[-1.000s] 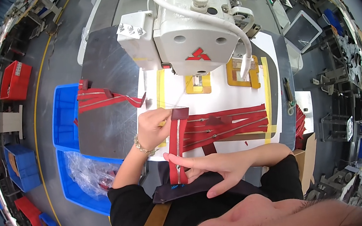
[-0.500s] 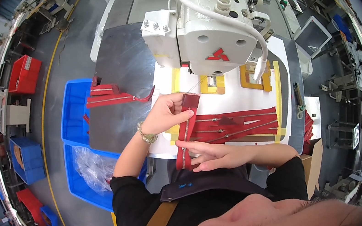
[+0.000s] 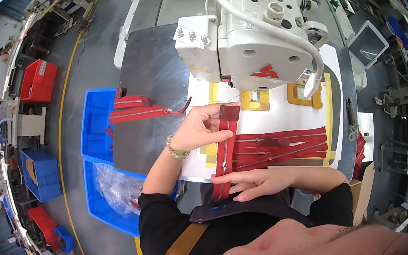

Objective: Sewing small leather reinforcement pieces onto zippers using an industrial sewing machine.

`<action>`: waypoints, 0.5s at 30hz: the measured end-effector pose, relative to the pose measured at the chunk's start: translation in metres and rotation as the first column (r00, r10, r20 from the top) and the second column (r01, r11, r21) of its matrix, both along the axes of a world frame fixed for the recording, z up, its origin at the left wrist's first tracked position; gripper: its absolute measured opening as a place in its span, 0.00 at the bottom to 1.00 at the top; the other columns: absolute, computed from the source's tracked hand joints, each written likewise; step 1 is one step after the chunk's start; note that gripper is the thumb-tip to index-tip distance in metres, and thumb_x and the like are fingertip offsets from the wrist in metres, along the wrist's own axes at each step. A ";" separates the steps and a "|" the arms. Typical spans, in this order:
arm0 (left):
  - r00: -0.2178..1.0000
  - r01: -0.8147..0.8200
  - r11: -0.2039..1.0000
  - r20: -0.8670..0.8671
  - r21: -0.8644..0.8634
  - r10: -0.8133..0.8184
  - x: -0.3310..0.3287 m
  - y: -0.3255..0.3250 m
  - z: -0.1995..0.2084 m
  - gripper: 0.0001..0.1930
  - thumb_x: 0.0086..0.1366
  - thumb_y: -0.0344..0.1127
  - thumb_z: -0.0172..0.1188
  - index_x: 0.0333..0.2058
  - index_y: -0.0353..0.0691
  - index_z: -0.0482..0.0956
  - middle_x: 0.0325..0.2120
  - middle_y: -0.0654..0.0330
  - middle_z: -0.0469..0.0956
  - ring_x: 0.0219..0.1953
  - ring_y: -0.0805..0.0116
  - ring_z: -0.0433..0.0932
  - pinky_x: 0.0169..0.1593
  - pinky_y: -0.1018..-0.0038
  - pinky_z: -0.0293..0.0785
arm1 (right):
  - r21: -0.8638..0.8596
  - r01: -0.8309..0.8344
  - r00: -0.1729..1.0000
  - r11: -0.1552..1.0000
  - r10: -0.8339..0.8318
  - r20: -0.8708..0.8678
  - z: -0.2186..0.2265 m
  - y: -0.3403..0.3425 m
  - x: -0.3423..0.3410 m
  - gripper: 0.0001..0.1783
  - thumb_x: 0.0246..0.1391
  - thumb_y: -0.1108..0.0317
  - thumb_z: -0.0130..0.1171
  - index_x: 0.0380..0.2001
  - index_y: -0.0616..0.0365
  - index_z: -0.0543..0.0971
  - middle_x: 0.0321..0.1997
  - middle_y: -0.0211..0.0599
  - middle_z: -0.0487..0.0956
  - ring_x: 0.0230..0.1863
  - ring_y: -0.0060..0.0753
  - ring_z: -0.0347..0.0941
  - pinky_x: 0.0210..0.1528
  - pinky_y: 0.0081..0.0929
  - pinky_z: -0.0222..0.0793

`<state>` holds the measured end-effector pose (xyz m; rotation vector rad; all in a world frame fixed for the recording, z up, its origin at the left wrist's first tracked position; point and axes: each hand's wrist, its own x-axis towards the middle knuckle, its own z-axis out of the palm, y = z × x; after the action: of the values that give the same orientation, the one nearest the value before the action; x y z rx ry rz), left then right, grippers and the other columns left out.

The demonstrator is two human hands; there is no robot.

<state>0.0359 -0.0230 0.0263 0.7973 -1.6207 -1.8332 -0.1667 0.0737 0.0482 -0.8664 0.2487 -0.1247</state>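
Observation:
My left hand [image 3: 198, 130] pinches a red zipper [image 3: 225, 153] near its upper end, where a dark red square tab [image 3: 229, 113] shows. The zipper hangs from there toward me, past the table's near edge, with its metal teeth facing up. Across its lower part lies the index finger of my right hand [image 3: 258, 182]; the fingers are stretched out and apart. Several more red zippers [image 3: 290, 146] lie side by side to the right, on the white sheet [image 3: 250, 121].
A white sewing machine head [image 3: 259, 41] stands over the table, with yellow-framed plates [image 3: 256, 100] below it. Other red zippers [image 3: 142, 113] lie on the metal surface [image 3: 145, 62] at left. Blue bins [image 3: 93, 127] stand beyond its left edge, one holding clear plastic. Small scissors [image 3: 352, 130] lie at right.
The whole view has shifted a little to the right in the picture. My left hand keeps its pinch on the zipper, and my right fingers stay across its lower part.

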 end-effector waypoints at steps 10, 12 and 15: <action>0.996 0.035 0.999 0.078 0.022 -0.037 0.009 -0.004 -0.012 0.25 0.52 0.21 0.66 0.51 0.28 0.74 0.37 0.64 0.79 0.34 0.86 0.73 0.35 0.87 0.70 | -0.174 -0.099 0.995 0.980 0.097 -0.018 -0.020 0.014 0.006 0.38 0.65 0.56 0.47 0.70 0.55 0.44 0.72 0.49 0.48 0.70 0.42 0.51 0.69 0.32 0.48; 0.996 0.018 1.000 0.085 0.012 -0.019 0.010 -0.003 -0.008 0.24 0.52 0.22 0.66 0.51 0.28 0.74 0.34 0.66 0.79 0.31 0.88 0.72 0.32 0.87 0.68 | -0.236 -0.127 0.992 0.963 0.117 -0.056 -0.015 0.014 0.006 0.38 0.65 0.55 0.47 0.70 0.55 0.45 0.71 0.52 0.51 0.68 0.43 0.57 0.66 0.32 0.53; 0.994 -0.006 1.000 0.111 -0.002 0.006 0.009 -0.009 -0.004 0.25 0.53 0.24 0.67 0.51 0.30 0.74 0.28 0.70 0.78 0.26 0.90 0.67 0.28 0.87 0.62 | -0.757 -0.083 0.959 0.648 -0.155 -0.237 -0.005 0.013 0.000 0.35 0.61 0.59 0.51 0.67 0.57 0.52 0.45 0.55 0.77 0.41 0.52 0.77 0.43 0.38 0.71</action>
<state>0.0450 -0.0315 0.0223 0.9172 -1.6866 -1.8120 -0.1669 0.0864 0.0434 -1.7478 0.5033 -0.1456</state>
